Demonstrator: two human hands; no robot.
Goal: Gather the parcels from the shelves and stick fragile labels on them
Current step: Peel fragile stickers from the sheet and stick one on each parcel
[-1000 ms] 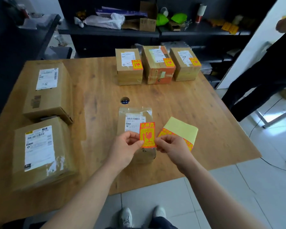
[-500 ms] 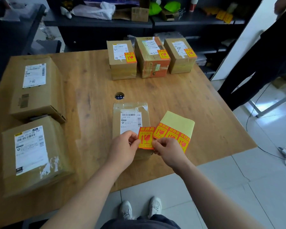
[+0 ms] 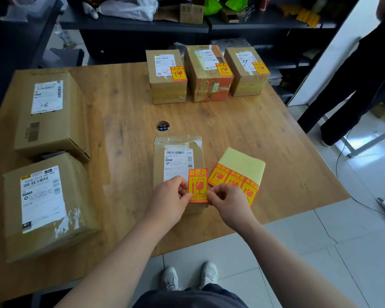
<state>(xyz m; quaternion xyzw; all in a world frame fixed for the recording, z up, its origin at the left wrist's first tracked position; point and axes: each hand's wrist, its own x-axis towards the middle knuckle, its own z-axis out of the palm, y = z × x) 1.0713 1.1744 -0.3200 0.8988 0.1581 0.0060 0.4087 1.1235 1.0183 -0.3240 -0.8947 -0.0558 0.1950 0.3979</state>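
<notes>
A flat brown parcel (image 3: 178,147) with a white shipping slip lies near the front edge of the wooden table (image 3: 125,107). Over its near right corner is a red and yellow fragile label (image 3: 197,184). My left hand (image 3: 170,201) pinches the label's left edge and my right hand (image 3: 228,204) pinches its lower right corner. Whether the label touches the parcel cannot be told. A yellow backing sheet (image 3: 240,168) with three more labels lies just right of the parcel, partly under my right hand.
Three labelled boxes (image 3: 206,73) stand in a row at the table's far edge. Two larger boxes, one (image 3: 47,112) behind the other (image 3: 45,203), sit at the left without fragile labels. Dark shelves (image 3: 142,25) hold clutter behind. A person in black (image 3: 353,85) stands at the right.
The label, held up above the parcel a second ago, has come down to the parcel's near right corner. Both hands still pinch it. The camera has moved closer.
</notes>
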